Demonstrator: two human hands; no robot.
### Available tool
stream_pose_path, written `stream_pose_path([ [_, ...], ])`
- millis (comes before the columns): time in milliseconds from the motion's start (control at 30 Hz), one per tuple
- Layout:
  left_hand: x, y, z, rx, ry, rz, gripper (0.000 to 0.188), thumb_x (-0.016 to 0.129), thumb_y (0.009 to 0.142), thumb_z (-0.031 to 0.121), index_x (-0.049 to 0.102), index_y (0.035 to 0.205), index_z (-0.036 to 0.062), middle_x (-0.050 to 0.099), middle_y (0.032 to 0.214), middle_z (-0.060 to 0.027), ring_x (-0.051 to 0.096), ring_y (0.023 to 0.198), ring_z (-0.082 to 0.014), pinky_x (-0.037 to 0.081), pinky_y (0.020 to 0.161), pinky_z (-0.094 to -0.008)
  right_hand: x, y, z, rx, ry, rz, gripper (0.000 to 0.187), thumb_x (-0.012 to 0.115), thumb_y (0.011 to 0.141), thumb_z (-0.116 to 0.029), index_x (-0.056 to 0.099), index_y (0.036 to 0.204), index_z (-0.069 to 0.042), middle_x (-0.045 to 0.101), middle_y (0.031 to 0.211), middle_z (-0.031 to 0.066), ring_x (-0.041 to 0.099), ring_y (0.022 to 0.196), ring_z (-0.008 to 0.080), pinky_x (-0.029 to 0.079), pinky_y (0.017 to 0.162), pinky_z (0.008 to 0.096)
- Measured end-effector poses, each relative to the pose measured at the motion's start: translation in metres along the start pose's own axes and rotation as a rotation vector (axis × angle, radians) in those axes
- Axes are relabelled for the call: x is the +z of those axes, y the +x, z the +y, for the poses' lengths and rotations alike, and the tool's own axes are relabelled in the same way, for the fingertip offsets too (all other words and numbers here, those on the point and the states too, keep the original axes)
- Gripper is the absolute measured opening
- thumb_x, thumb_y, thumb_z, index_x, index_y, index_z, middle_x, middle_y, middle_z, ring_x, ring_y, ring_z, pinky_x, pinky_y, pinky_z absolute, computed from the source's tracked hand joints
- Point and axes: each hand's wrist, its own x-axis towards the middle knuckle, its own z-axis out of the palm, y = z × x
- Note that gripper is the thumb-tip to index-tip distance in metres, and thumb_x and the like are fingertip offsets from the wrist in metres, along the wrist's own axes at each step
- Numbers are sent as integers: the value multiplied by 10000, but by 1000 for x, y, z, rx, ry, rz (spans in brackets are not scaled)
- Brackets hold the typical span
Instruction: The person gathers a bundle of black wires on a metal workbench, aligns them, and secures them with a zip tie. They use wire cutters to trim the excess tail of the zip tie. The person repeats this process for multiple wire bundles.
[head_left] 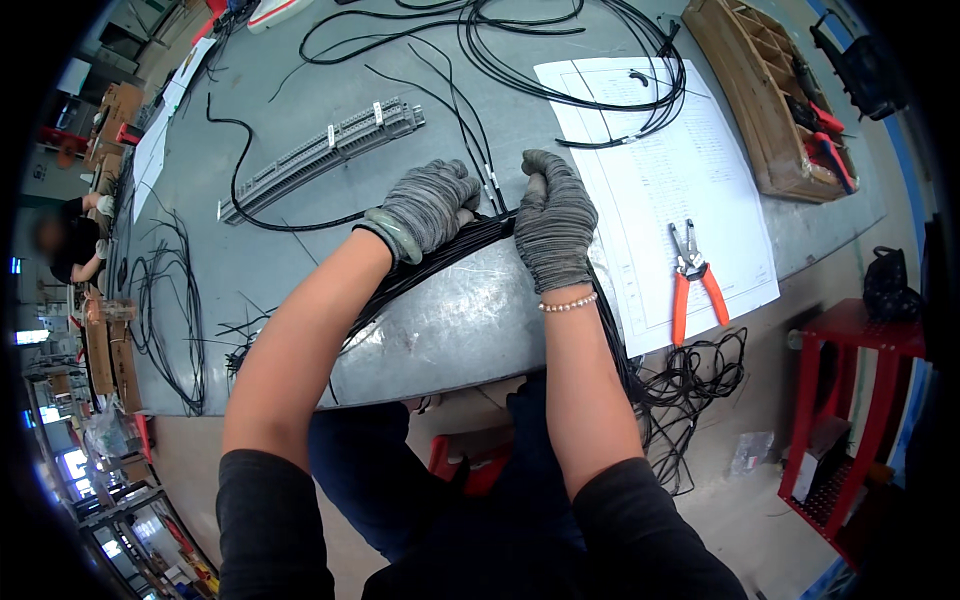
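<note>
A thick bundle of black cables [455, 250] runs across the near part of the grey table, its right end dropping over the front edge. My left hand [428, 205], in a grey striped glove, curls over the bundle from above. Close to its right, my gloved right hand [556, 220] is closed round the same bundle, thumb side up. Between the hands, thin black wires with white marker sleeves [491, 178] stick out away from me. Beyond my left hand lies a grey terminal block rail [325, 155], with one black cable curving past its end.
Printed sheets [650, 200] lie on the right, bearing orange-handled wire strippers [692, 285]. A wooden tool box [765, 100] stands at the far right. Coiled black cable [560, 85] spreads at the back. Tangled wires [690, 390] hang off the near edge. A person [75, 240] works at left.
</note>
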Motion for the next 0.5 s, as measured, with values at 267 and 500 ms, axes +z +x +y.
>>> stream_pose_path([
  [267,-2,-1,2,-142,-16,-55,211,536,896,246,603,995,72,647,869,-168,623,874,-363,479,789,-456,-1,2,-4,96,-426,-350,209,568,872,-213,660,1058,-189,667,1002,92,592,1008,283,401,940,418],
  [500,-10,-5,-8,-146,1,-33,206,574,865,249,619,957,70,631,907,-156,603,912,-352,474,812,-447,-3,6,-9,179,-380,-408,227,546,886,-181,653,1085,-162,674,1027,102,608,1015,281,446,925,408],
])
